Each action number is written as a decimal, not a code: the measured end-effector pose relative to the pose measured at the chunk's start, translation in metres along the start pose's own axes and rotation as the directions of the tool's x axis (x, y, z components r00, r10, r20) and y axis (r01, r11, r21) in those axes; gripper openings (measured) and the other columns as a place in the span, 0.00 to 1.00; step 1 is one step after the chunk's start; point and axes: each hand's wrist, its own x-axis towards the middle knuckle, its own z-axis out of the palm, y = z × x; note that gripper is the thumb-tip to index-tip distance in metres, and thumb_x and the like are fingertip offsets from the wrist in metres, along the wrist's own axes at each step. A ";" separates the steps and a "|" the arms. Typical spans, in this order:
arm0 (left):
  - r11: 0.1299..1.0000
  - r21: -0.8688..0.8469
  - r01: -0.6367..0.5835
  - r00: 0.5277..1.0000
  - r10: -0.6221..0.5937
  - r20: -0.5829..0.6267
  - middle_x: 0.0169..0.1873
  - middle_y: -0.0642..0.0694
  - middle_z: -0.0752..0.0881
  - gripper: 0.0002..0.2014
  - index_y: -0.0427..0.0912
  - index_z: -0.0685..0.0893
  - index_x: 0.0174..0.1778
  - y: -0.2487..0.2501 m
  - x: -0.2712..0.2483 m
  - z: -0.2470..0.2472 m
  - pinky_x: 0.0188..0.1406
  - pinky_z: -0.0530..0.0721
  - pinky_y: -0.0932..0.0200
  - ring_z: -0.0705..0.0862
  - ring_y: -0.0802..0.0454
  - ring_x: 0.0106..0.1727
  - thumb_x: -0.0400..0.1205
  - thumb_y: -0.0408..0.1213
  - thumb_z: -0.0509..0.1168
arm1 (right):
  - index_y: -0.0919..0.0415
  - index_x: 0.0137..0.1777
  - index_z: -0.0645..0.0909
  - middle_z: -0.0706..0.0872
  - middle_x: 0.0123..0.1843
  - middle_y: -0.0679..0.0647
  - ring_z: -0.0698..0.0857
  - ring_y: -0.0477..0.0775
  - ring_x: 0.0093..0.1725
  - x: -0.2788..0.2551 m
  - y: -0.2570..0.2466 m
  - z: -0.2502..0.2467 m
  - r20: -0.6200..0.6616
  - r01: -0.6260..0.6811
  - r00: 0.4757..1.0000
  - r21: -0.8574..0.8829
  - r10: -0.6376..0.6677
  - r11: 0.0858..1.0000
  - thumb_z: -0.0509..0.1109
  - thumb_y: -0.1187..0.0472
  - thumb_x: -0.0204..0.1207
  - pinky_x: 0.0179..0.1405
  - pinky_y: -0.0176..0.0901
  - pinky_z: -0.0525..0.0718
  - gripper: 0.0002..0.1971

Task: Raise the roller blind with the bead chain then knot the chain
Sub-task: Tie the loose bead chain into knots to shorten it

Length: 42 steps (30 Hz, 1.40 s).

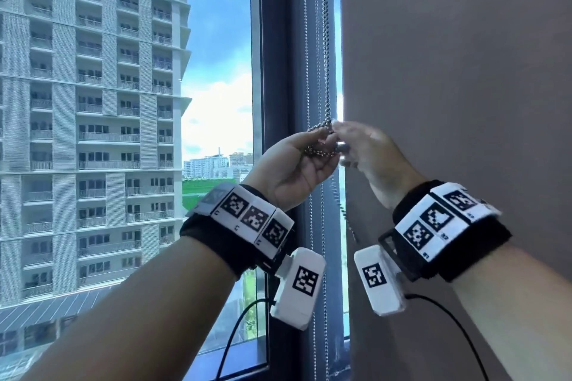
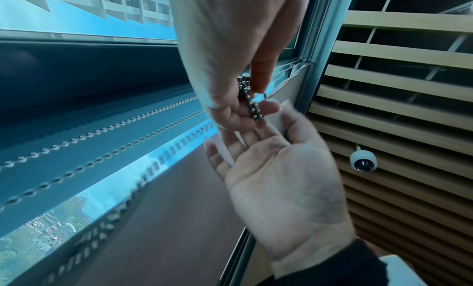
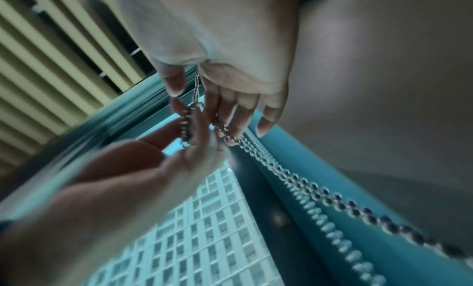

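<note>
Both hands, mid-frame, pinch the chain: left hand, right hand. Slippery, limp beads; grip beside the knot.

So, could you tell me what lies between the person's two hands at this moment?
A bunched loop of the bead chain lies between the left hand and right hand; both pinch it, seen best in the head view.

No readable text anywhere; the wristbands carry only black-and-white square marker codes.
</note>
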 end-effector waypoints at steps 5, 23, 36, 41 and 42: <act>0.997 0.024 -0.079 0.997 0.080 -0.009 0.42 0.39 0.85 0.09 0.31 0.78 0.57 -0.002 0.002 -0.001 0.42 0.90 0.59 0.89 0.52 0.34 0.85 0.27 0.56 | 0.72 0.51 0.85 0.88 0.41 0.59 0.87 0.46 0.37 0.003 -0.006 0.007 -0.064 0.023 0.998 0.009 -0.022 1.000 0.70 0.72 0.74 0.41 0.32 0.84 0.07; 0.886 0.432 -0.167 0.962 0.243 -0.126 0.37 0.47 0.86 0.03 0.43 0.80 0.49 0.000 -0.003 -0.001 0.40 0.78 0.58 0.85 0.53 0.37 0.81 0.36 0.66 | 0.63 0.40 0.82 0.87 0.38 0.58 0.86 0.51 0.38 0.006 -0.013 0.009 -0.234 0.100 0.967 -0.025 -0.103 0.995 0.73 0.79 0.68 0.46 0.44 0.88 0.11; 0.894 0.442 0.068 0.992 -0.012 -0.129 0.36 0.48 0.84 0.06 0.46 0.82 0.38 0.012 -0.006 0.000 0.37 0.87 0.54 0.83 0.54 0.38 0.79 0.35 0.62 | 0.52 0.53 0.78 0.82 0.45 0.51 0.80 0.55 0.48 0.003 0.011 -0.001 0.053 0.423 0.694 -0.837 -0.718 0.348 0.72 0.59 0.71 0.51 0.43 0.61 0.11; 0.876 0.467 0.121 0.988 -0.060 -0.142 0.35 0.50 0.83 0.04 0.46 0.82 0.38 0.017 -0.006 -0.002 0.37 0.90 0.49 0.83 0.54 0.37 0.78 0.37 0.64 | 0.53 0.50 0.89 0.86 0.40 0.51 0.83 0.56 0.41 0.005 0.015 -0.010 0.209 0.502 0.556 -0.856 -0.804 0.125 0.71 0.58 0.75 0.51 0.48 0.67 0.08; 0.882 0.455 0.121 0.988 -0.063 -0.141 0.35 0.50 0.83 0.04 0.46 0.82 0.38 0.017 -0.006 -0.003 0.36 0.90 0.49 0.83 0.54 0.36 0.79 0.37 0.64 | 0.54 0.49 0.89 0.86 0.40 0.51 0.83 0.56 0.42 0.005 0.015 -0.010 0.209 0.511 0.562 -0.848 -0.800 0.138 0.70 0.57 0.76 0.51 0.48 0.68 0.07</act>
